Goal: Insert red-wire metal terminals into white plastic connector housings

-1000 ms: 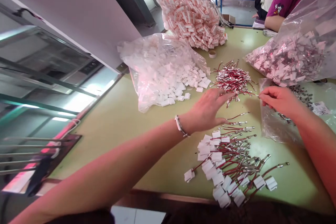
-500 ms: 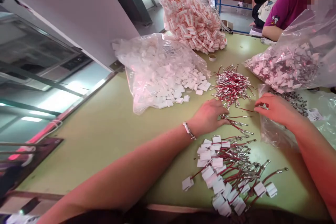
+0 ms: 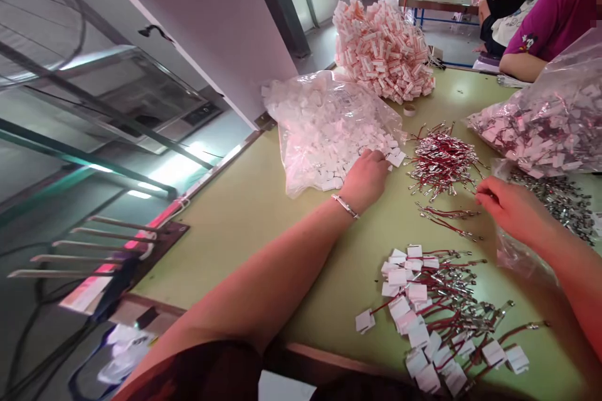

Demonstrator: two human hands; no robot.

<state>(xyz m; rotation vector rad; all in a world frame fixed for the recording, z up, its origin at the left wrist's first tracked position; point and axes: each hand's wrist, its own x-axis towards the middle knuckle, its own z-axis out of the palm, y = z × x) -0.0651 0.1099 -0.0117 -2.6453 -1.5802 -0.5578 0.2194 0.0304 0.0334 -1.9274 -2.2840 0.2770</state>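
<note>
My left hand (image 3: 369,178) lies over the near edge of loose white plastic connector housings (image 3: 332,177) spilling from a clear bag (image 3: 301,131). Its fingers are bent down and closed; whatever is under the tips is hidden. My right hand (image 3: 505,203) is closed in a pinch beside the pile of short red wires (image 3: 442,160) with metal terminals. A wire end shows at its fingertips. A few separate red wires (image 3: 449,219) lie between the hands. Closer to me is a cluster of white housings (image 3: 417,329) with red wires fitted in them.
A big heap of pinkish-white connectors (image 3: 380,50) stands at the back, with a tape roll (image 3: 409,111) before it. On the right are a filled clear bag (image 3: 540,125) and loose metal terminals (image 3: 559,200). A person in a purple sleeve (image 3: 545,19) sits across the table.
My left hand has moved from the separate red wires to the white housings, leaving those wires on the table. My right hand stays beside the wire pile. The view has shifted left.
</note>
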